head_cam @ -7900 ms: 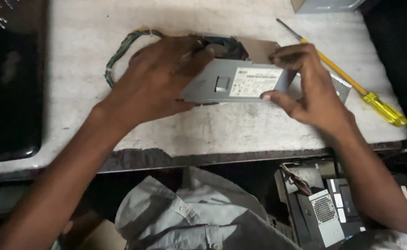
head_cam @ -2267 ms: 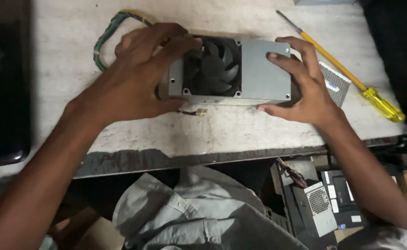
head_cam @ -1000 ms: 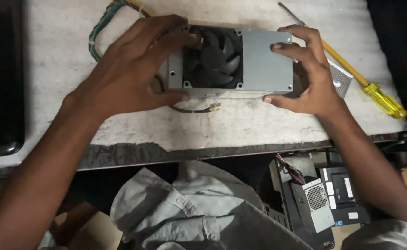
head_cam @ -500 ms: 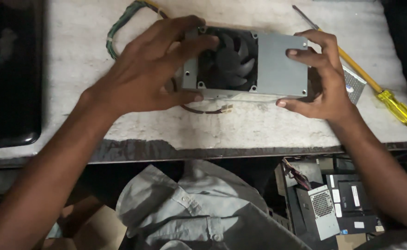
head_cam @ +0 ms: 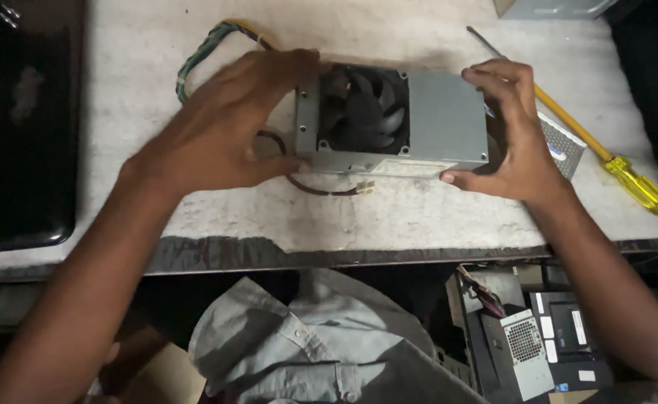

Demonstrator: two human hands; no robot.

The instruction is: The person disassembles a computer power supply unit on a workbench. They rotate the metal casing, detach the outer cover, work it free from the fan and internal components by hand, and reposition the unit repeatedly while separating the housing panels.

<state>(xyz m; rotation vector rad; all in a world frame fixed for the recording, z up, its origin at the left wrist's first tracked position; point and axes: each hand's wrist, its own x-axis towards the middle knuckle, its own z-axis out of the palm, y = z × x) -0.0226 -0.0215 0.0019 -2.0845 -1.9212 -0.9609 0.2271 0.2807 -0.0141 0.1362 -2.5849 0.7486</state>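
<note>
The gray metal box (head_cam: 419,123) lies near the front edge of the white table (head_cam: 389,217), with bare room before it. Its long side runs left to right, its fan (head_cam: 364,109) facing up. The left hand (head_cam: 228,138) and right hand (head_cam: 516,131) grip its ends, fingers curled. I think it slid slightly right since a moment ago. A yellow screwdriver (head_cam: 606,153) lies beside.

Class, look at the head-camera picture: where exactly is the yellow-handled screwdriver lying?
The yellow-handled screwdriver lies slantwise on the right side of the worktable, just beyond the right hand that grips the grey power supply; its handle points toward the table's near right corner.
</note>
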